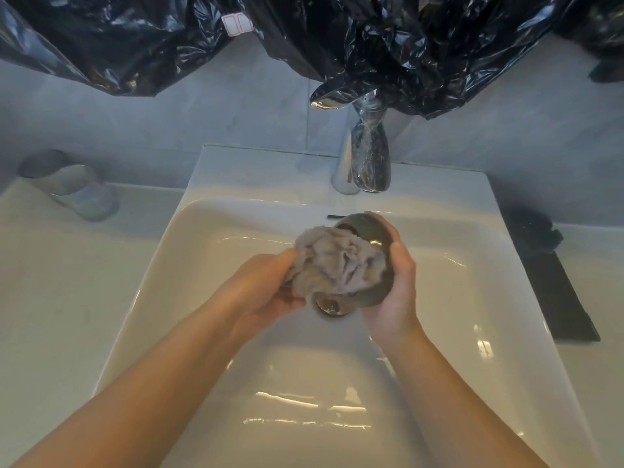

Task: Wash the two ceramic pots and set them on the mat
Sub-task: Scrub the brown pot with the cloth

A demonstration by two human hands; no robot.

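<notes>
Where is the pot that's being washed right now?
In the head view, the pot is just right of centre over the sink, in front of the faucet, held by the right hand while the left hand presses a cloth against it.

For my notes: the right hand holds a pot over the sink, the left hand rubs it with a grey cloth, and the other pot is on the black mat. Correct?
One point is wrong. In the head view the other pot lies on its side on the counter left of the sink, not on the black mat. The rest is as you say.
</notes>
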